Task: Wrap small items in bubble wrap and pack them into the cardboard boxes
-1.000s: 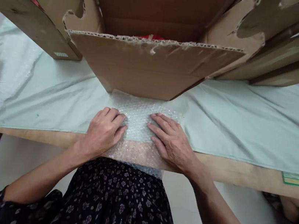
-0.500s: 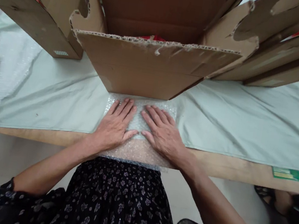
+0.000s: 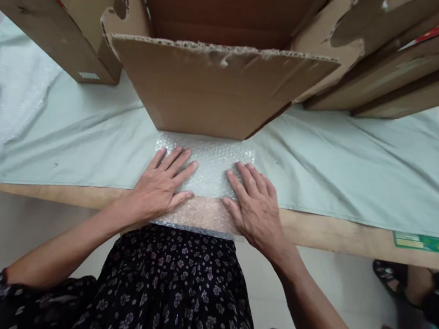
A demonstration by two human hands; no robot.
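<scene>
A sheet of bubble wrap [image 3: 209,177] lies flat at the table's front edge, its lower end reaching over the wooden rim. On its left part rests my left hand [image 3: 159,183], palm down with fingers spread. My right hand [image 3: 257,205] lies on the sheet's right edge, its fingers also spread and nothing held. Just beyond the fingertips stands an open cardboard box [image 3: 213,93], its front bottom edge at the far end of the sheet. The inside of the box is dark.
Other cardboard boxes stand at the left [image 3: 92,54] and right [image 3: 394,85] on a pale green cloth [image 3: 349,172]. More bubble wrap [image 3: 12,97] lies far left. A green card [image 3: 423,242] is on the wooden edge. A person's foot [image 3: 391,276] shows at lower right.
My hands have moved apart on the bubble wrap, the left one leftward and the right one rightward, exposing more of its middle. The view has shifted slightly.
</scene>
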